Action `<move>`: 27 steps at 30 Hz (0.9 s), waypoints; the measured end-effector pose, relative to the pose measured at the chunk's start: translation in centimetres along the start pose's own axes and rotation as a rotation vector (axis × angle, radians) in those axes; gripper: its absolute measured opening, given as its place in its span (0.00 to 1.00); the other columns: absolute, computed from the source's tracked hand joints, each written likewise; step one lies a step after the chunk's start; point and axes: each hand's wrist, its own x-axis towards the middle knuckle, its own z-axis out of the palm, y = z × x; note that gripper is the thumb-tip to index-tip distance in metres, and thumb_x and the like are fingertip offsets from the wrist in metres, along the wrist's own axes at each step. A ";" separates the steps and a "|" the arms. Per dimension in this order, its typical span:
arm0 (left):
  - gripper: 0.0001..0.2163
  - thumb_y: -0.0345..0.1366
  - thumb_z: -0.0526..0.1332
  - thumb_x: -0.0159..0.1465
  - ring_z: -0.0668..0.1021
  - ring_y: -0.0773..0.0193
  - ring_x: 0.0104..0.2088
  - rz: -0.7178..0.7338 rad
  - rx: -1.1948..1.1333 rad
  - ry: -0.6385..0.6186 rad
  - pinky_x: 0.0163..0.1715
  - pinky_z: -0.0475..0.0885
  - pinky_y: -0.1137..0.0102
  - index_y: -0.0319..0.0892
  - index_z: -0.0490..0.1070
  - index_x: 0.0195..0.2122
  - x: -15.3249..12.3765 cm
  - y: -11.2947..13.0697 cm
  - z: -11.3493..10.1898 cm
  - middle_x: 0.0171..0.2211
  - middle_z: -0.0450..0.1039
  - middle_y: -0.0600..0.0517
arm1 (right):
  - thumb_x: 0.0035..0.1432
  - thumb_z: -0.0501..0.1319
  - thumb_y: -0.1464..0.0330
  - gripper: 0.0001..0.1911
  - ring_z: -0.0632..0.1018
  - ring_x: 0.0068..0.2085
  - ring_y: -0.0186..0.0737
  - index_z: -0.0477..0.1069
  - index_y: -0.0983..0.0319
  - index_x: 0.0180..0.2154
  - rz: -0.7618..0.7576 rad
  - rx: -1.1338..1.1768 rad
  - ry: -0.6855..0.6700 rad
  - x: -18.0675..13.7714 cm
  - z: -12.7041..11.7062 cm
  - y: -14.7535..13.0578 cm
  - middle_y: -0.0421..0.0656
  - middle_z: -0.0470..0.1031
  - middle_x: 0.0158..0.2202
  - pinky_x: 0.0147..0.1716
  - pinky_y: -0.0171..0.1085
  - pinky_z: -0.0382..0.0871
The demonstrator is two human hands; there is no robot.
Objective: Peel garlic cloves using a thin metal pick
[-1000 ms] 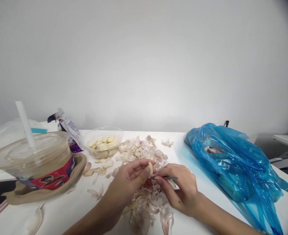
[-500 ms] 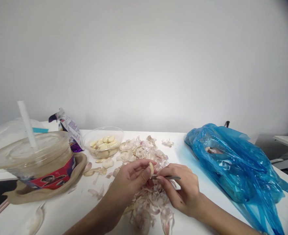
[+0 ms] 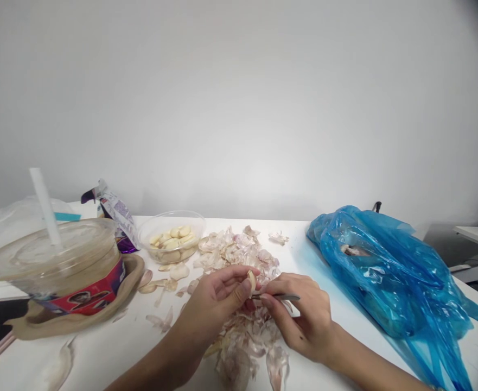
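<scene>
Head view: the left hand [image 3: 218, 296] is holding its grip nearly closed, with the thumb and fingers pinching a pale garlic clove [image 3: 252, 280] upright at the fingertips. The right hand [image 3: 301, 312] is keeping its grip closed on a slim metallic tool [image 3: 290, 297], the rear end of which is protruding past the fingers. The front end of the tool is pointing at the lower part of the clove; the fingers are partly covering this zone, so contact between tool and clove cannot be confirmed. The clove is being held above a pile of garlic skins [image 3: 239, 250], and both hands are hiding the middle of that pile.

Behind and to the left of the pile, a clear bowl [image 3: 146, 228] is standing on the desk [image 3: 112, 353] and holding peeled cloves [image 3: 176, 236]. Loose skin pieces [image 3: 161, 320] are lying near the left forearm. At far left, a lidded cup [image 3: 90, 260] with a white straw [image 3: 45, 206] is sitting in a brown holder [image 3: 59, 328], and a purple and white packet [image 3: 119, 217] is leaning behind the cup. To the right, a crumpled blue plastic bag [image 3: 385, 271] is occupying the desk, well apart from the clove
</scene>
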 end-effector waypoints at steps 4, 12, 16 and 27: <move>0.15 0.39 0.61 0.55 0.75 0.61 0.32 0.013 -0.023 0.006 0.38 0.69 0.65 0.40 0.70 0.44 -0.1 -0.1 0.1 0.35 0.76 0.48 | 0.55 0.54 0.76 0.06 0.72 0.26 0.34 0.66 0.63 0.36 -0.003 -0.008 -0.011 -0.2 0.0 0.0 0.42 0.73 0.26 0.25 0.33 0.65; 0.16 0.39 0.62 0.55 0.76 0.57 0.36 -0.022 -0.029 0.020 0.38 0.69 0.65 0.40 0.70 0.44 0.1 -0.3 -0.1 0.36 0.76 0.47 | 0.55 0.55 0.76 0.06 0.71 0.24 0.34 0.65 0.63 0.36 -0.053 -0.014 -0.047 -0.2 0.1 0.0 0.41 0.73 0.25 0.23 0.34 0.63; 0.16 0.39 0.63 0.54 0.76 0.57 0.38 -0.004 -0.016 0.035 0.39 0.69 0.64 0.40 0.71 0.43 -0.1 -0.3 0.0 0.36 0.77 0.47 | 0.55 0.54 0.75 0.05 0.70 0.23 0.33 0.65 0.63 0.36 -0.068 -0.042 -0.051 -0.2 0.1 0.1 0.41 0.72 0.24 0.23 0.33 0.62; 0.15 0.38 0.62 0.55 0.74 0.56 0.40 0.003 0.038 0.037 0.41 0.69 0.64 0.39 0.71 0.42 -0.1 -0.2 0.2 0.38 0.76 0.46 | 0.56 0.54 0.74 0.04 0.70 0.22 0.32 0.64 0.63 0.36 -0.082 -0.107 -0.118 -0.2 0.1 0.2 0.40 0.71 0.23 0.23 0.33 0.62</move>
